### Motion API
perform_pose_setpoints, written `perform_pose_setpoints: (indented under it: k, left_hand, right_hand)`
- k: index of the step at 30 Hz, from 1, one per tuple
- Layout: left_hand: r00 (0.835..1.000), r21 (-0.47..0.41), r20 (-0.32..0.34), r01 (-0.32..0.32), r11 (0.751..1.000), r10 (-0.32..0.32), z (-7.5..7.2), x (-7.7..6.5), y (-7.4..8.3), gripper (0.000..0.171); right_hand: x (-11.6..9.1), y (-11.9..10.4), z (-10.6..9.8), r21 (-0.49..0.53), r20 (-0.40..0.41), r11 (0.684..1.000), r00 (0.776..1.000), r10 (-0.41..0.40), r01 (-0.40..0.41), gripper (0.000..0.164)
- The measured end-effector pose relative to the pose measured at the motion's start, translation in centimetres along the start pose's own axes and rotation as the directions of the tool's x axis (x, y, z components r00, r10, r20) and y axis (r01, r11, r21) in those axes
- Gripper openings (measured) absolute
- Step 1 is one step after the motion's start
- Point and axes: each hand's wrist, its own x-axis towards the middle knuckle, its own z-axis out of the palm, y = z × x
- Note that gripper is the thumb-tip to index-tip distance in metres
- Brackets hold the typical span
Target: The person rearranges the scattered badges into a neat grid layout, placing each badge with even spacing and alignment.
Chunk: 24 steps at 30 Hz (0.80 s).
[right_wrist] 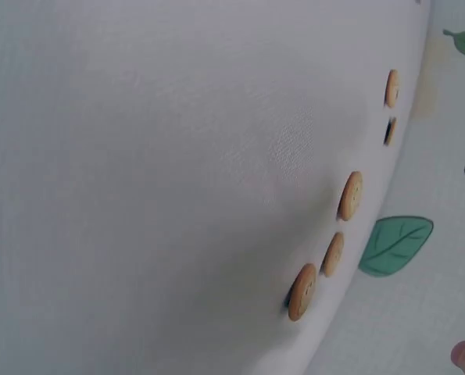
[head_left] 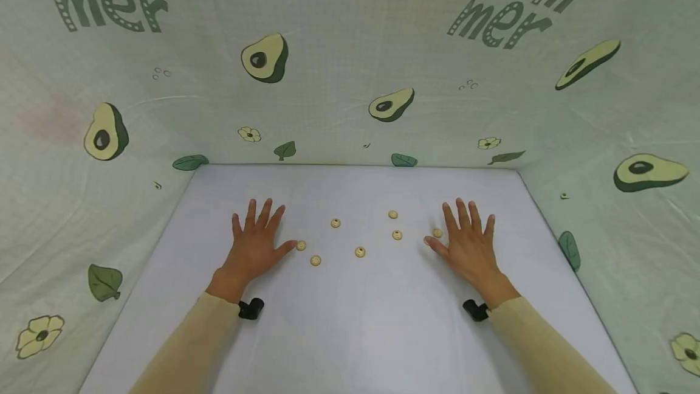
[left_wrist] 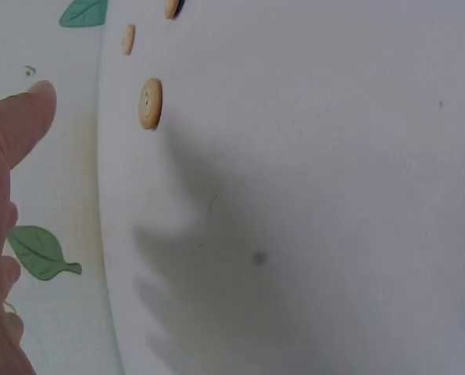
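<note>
Seven buttons (head_left: pixel 360 252) lie on a white table (head_left: pixel 361 333). At their 9 o'clock, the left hand (head_left: pixel 254 253) has straight, spread, released fingers; one button (head_left: pixel 301 245) sits at its 3 o'clock. The right hand (head_left: pixel 471 252), at the group's 3 o'clock, is likewise spread and released, another button (head_left: pixel 438 233) at its 10 o'clock. Five lie between.

Left hand (head_left: pixel 254 252) toward counter (head_left: pixel 350 333) left edge, right hand (head_left: pixel 469 250) toward right edge; palms down, fingers (head_left: pixel 250 214) spread, forearms (head_left: pixel 183 348) angled inward.
</note>
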Motion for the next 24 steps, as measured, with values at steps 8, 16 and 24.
perform_pose_setpoints:
  k: [8,16,24]
  left_hand:
    - [0.997,-0.075,-0.037,-0.073,0.995,0.07,1.4,0.5,0.6,0.071]
    - [0.996,-0.107,0.005,-0.094,0.99,0.095,2.7,1.0,1.1,0.049]
    - [0.994,-0.13,0.02,-0.103,0.986,0.106,3.4,1.0,1.5,0.023]
  right_hand:
    - [1.5,-1.5,0.8,0.063,-0.134,0.992,0.986,-0.099,0.108,0.084]
    - [2.9,-3.3,1.9,0.057,-0.21,0.98,0.962,-0.174,0.189,0.066]
    - [4.8,-4.2,2.5,0.009,-0.102,0.976,0.971,-0.214,0.216,0.053]
